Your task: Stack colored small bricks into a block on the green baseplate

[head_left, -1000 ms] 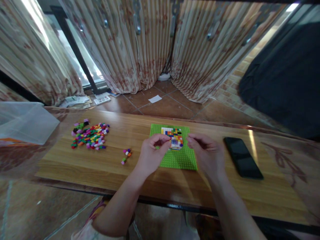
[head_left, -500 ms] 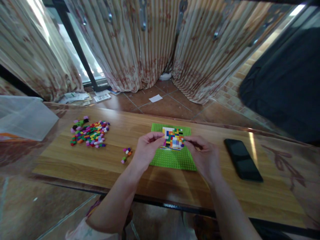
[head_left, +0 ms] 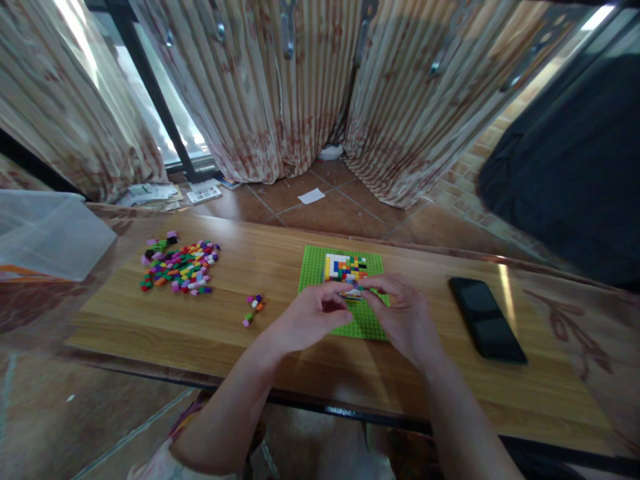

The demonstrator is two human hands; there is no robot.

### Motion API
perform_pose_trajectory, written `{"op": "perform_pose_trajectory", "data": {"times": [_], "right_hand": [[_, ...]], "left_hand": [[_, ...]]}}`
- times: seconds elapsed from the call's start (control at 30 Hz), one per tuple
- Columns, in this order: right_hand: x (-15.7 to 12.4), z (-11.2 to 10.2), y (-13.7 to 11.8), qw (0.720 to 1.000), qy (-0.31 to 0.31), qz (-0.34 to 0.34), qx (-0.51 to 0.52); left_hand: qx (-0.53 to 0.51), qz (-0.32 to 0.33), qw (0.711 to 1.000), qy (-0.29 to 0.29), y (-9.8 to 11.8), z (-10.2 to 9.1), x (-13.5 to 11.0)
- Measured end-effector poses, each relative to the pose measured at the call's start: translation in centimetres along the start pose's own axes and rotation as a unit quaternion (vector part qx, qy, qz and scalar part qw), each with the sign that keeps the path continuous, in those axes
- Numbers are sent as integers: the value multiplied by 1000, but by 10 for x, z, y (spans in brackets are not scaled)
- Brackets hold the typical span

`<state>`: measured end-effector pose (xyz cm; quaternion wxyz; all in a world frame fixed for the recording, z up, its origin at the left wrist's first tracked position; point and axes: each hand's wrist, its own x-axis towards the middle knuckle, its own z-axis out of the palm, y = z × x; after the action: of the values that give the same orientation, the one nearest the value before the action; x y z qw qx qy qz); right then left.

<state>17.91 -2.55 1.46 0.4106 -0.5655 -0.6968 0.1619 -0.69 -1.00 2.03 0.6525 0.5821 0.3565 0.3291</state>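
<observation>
Near the middle of the frame, the brick build (head_left: pixel 344 264) sits on the green baseplate (head_left: pixel 367 327); its upper rows show, but its lower edge is largely hidden behind the hands. The left hand (head_left: pixel 311 317) is curled, its thumb apart from the index finger, whose tip lies over the build's near side; the other fingers are hard to make out. The right hand (head_left: pixel 404 312) has thumb and index fingertip close together at the build's lower right corner; whether they pinch a brick cannot be told. It also covers the baseplate's right edge. Left of centre on the tabletop (head_left: pixel 200 333), single bricks blur together in the loose pile (head_left: pixel 183 268). The translucent bin (head_left: pixel 55 233) is cut off by the left frame edge, the dark cover (head_left: pixel 570 167) by the right.
</observation>
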Motion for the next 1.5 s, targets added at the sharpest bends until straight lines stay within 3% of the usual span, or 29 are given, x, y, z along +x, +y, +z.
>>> {"op": "perform_pose_trajectory", "data": {"times": [0.2,0.5,0.7,0.87,1.0,1.2,1.5], "right_hand": [[-1,0,2,1000,-13,-10,3],[0,7,6,997,16,43,61],[1,6,10,986,18,108,123],[2,6,11,968,70,174,169],[2,11,12,966,78,199,148],[1,19,14,972,60,194,118],[0,24,11,959,78,202,181]], "left_hand": [[23,7,999,-35,-4,4,1],[80,25,995,-51,-12,8,2],[86,23,995,-39,-13,9,2],[78,15,996,-28,-14,10,2],[84,10,996,-35,-13,10,2],[96,11,994,-48,-11,9,3],[93,12,995,-42,-11,10,2]]}}
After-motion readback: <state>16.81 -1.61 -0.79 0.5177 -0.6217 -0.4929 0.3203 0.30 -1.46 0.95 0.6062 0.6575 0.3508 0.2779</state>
